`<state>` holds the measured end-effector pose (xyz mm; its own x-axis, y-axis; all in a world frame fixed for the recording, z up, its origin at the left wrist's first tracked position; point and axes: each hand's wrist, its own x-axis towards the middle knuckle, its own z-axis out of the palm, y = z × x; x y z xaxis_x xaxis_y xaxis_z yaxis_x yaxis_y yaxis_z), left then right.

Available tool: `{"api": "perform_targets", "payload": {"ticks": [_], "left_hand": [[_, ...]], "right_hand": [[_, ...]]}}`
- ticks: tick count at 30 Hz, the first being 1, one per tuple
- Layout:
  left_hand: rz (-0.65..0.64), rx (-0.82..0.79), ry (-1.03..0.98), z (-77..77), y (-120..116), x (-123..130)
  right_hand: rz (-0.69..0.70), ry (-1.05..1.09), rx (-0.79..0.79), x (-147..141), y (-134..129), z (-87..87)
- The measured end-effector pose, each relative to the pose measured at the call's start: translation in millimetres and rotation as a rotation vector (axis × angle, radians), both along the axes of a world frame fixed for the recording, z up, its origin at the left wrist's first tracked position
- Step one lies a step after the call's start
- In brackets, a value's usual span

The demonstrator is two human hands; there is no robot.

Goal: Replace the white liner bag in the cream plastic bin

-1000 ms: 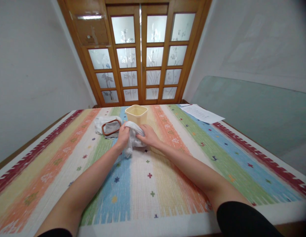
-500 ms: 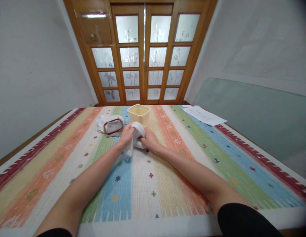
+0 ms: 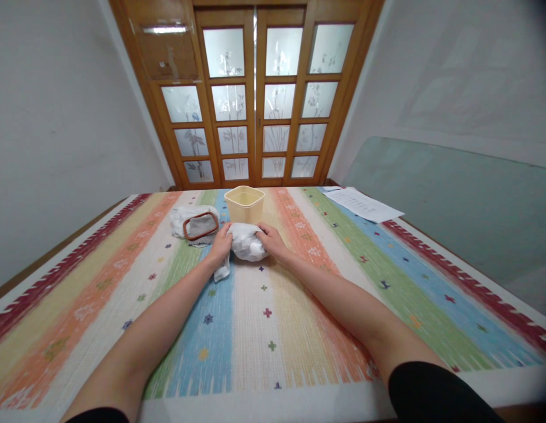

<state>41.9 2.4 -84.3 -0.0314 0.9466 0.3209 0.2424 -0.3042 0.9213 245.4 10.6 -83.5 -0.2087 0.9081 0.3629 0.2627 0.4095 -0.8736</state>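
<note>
A crumpled white cloth is stretched between my two hands just above the striped tablecloth, in front of the yellow tub. My left hand pinches its left end, and a loose tail hangs below those fingers. At the opposite end, my right hand grips the cloth with thumb and fingers closed. Its exact material is hard to make out. The pale yellow square tub stands upright and open-topped right behind the cloth, its lower front partly covered.
Left of the tub lies a white bundle with a brown rounded frame around grey material. Printed paper sheets lie at the back right. The striped tablecloth covers the table. Wooden glazed doors stand beyond it.
My hands have moved apart, the right one slightly rightward and the left one leftward. The white cloth, held upright and folded before, now spreads wider and lower between them.
</note>
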Motion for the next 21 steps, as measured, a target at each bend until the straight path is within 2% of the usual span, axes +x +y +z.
{"api": "perform_targets", "payload": {"ticks": [4,6,10,12,14,16,18,21], "left_hand": [[-0.049,0.023,0.054,-3.5,0.4,2.4],[-0.068,0.014,0.047,0.7,-1.3,1.7],[-0.088,-0.075,-0.027,18.2,-5.9,-7.4],[-0.143,-0.103,-0.024,30.2,-8.8,-13.3],[-0.209,-0.073,0.081,42.8,-12.9,-17.6],[-0.254,0.005,0.270,54.3,-18.6,-18.8],[-0.249,0.092,0.449,63.4,-25.3,-16.6],[-0.201,0.169,0.616,71.1,-33.7,-9.5]], "right_hand": [[0.006,0.133,-0.150,-0.6,0.2,3.4],[0.017,0.122,-0.152,0.5,0.4,5.3],[0.009,-0.096,0.050,5.1,1.3,7.6],[-0.011,-0.201,0.161,7.7,1.6,8.3],[-0.032,-0.266,0.224,10.0,1.8,9.1],[-0.051,-0.291,0.241,11.7,2.3,9.6],[-0.056,-0.289,0.228,12.6,2.9,9.4],[-0.024,-0.262,0.214,12.2,2.9,8.0]]}}
